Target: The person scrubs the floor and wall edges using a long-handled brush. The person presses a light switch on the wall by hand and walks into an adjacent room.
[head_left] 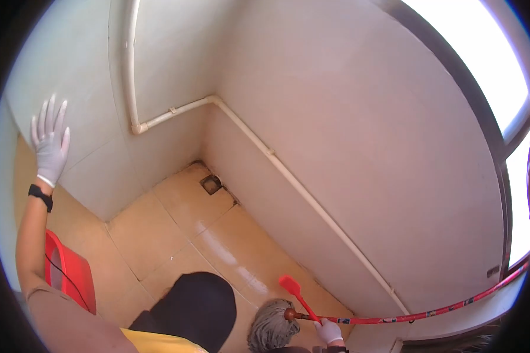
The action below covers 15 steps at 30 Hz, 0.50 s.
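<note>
Tool (296, 293) at five o'clock, its handle gripped in your right hand (328, 331): probably light and fairly stiff, best held by that handle, perhaps slippery if wet. Your left hand (51, 141) spreads, empty, against the wall (91, 138) at nine.

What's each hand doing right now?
Left hand: open, fingers extended by the wall; contact can't be told.
Right hand: closed, holding the red tool by its handle.
</note>
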{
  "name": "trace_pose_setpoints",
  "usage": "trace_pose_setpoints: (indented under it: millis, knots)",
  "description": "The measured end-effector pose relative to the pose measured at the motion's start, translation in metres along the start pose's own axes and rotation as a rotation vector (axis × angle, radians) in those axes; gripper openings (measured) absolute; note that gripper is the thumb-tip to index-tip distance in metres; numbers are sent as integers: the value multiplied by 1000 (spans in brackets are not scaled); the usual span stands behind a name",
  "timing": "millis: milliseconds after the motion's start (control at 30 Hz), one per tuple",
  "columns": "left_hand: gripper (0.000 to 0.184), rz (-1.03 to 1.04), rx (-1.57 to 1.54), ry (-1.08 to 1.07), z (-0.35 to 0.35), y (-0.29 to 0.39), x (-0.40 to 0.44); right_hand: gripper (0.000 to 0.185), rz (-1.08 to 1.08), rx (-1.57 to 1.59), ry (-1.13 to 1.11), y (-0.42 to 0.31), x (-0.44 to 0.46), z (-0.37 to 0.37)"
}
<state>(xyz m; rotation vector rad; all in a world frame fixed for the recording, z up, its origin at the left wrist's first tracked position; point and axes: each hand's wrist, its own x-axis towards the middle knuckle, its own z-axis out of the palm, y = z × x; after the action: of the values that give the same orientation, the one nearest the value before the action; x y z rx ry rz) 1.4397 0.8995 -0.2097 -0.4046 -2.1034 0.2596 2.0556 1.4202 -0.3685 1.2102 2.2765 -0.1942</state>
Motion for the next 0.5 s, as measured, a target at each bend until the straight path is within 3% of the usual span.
trace_pose_setpoints:
  millis: [100,267,400,500]
  knots:
    - [60,86,4,123,80,-15,9,41,-62,-107,15,-104,69,-23]
    - [59,101,61,128,107,-21,-3,39,-270,-220,71,-261,127,-113]
    - [56,137,65,173,125,-15,16,37,-472,-213,107,-332,161,-122]
    - [54,163,39,237,134,3,23,40,-487,-162,144,-368,174,-153]
